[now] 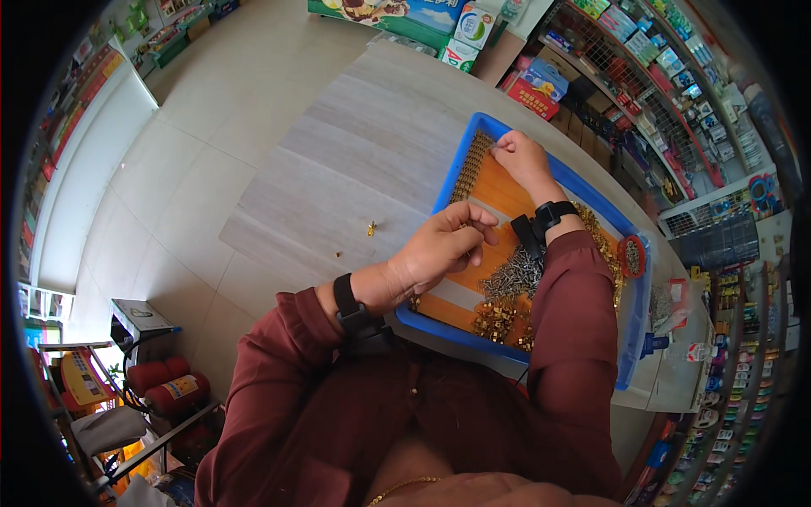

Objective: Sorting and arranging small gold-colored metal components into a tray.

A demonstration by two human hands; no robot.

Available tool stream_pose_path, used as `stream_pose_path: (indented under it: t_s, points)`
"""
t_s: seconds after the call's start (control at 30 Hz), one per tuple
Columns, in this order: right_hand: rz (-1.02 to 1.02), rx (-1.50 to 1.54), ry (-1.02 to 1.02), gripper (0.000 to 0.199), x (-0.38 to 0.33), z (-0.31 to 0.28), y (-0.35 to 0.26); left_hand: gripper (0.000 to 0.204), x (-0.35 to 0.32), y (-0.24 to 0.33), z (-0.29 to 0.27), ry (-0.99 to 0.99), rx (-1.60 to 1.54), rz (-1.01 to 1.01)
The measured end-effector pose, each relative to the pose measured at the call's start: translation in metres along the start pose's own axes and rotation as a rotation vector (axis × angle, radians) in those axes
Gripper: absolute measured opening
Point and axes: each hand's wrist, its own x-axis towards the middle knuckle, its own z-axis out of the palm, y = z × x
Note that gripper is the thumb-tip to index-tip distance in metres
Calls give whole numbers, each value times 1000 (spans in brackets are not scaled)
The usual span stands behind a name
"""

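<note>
Left hand [445, 245] over near edge of blue tray [583, 188], fingers curled, content hidden. Right hand [521, 159] at far corner, fingertips pinching small brass part [471, 165] in row.

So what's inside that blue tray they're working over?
The blue tray holds an orange board with a row of small brass parts, a heap of grey screws and loose brass pieces. The left hand and right forearm hide its middle.
</note>
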Motion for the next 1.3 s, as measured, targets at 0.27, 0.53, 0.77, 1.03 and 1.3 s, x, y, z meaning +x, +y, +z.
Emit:
stream_pose_path:
  t_s: [0.27,0.53,0.77,1.03,1.3]
  points:
    - [-2,-118,-6,19,-1,1,-9,22,0,-1,1,21,10,3]
    - [4,-122,15,19,-1,3,-7,17,-1,1,3,9,42,-5]
    - [6,-75,18,21,-1,1,-5,18,-1,4,5,9,43,-20]
    - [84,61,-429,20,-42,-65,-9,29,-4,7,7,84,-37,13]
    - [84,-399,-524,30,-109,-73,-29,15,-1,6,11,69,82,-47]
